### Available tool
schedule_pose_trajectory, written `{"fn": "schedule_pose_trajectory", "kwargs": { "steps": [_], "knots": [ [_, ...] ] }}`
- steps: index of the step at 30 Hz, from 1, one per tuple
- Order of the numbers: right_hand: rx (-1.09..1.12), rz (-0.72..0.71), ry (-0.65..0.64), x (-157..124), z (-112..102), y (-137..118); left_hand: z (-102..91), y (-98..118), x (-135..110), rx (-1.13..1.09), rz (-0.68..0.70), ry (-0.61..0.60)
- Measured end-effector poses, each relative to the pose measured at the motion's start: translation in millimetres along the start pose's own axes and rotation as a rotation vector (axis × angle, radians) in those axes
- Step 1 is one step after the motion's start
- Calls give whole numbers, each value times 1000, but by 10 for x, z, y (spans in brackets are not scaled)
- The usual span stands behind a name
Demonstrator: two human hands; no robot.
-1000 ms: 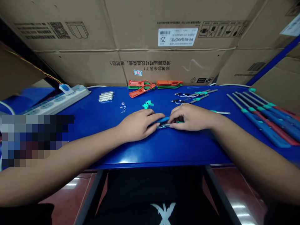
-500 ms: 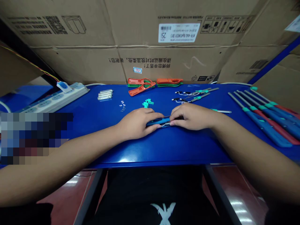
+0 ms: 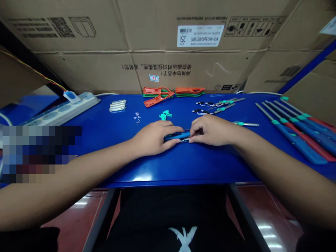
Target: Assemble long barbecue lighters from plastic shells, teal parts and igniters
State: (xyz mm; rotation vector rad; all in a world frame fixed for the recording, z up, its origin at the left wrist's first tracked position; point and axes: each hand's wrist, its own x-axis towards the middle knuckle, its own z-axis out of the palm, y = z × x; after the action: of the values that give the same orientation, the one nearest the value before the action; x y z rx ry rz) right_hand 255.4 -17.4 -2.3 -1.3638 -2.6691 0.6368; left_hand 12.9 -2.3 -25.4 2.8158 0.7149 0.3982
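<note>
My left hand (image 3: 157,138) is closed round a blue lighter handle shell (image 3: 176,135) that lies low over the table, its thumb and fingers along the two long sides. At the shell's right end my right hand (image 3: 207,130) is closed in a pinch, fingertips touching the shell. Something thin and whitish shows by the right thumb, too small to name. Just beyond the left hand sit several teal plastic pieces (image 3: 165,115). Metal lighter tubes with wires and black parts (image 3: 216,107) lie behind the right hand, and another tube (image 3: 246,124) pokes out beside its wrist.
Finished-looking long lighters (image 3: 296,133), blue and red, lie at the right. Orange and green handle shells (image 3: 159,94) are stacked at the back by the cardboard (image 3: 157,38). Silver cylinders (image 3: 117,105), tiny metal bits (image 3: 137,117) and a power strip (image 3: 63,110) are at left.
My right wrist and fingers have shifted slightly to the left at the shell's end, showing more of the tube behind. My left hand keeps its hold on the shell.
</note>
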Motion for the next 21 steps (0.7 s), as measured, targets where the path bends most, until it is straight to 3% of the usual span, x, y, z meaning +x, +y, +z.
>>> {"fn": "schedule_pose_trajectory", "kwargs": {
  "steps": [18, 21],
  "knots": [
    [17, 51, 18, -10, -16, -3, 30, -64, -24, -67, 7, 15],
    [-59, -32, 33, -8, -16, 3, 44, -54, -30, -41, 12, 14]
  ]
}}
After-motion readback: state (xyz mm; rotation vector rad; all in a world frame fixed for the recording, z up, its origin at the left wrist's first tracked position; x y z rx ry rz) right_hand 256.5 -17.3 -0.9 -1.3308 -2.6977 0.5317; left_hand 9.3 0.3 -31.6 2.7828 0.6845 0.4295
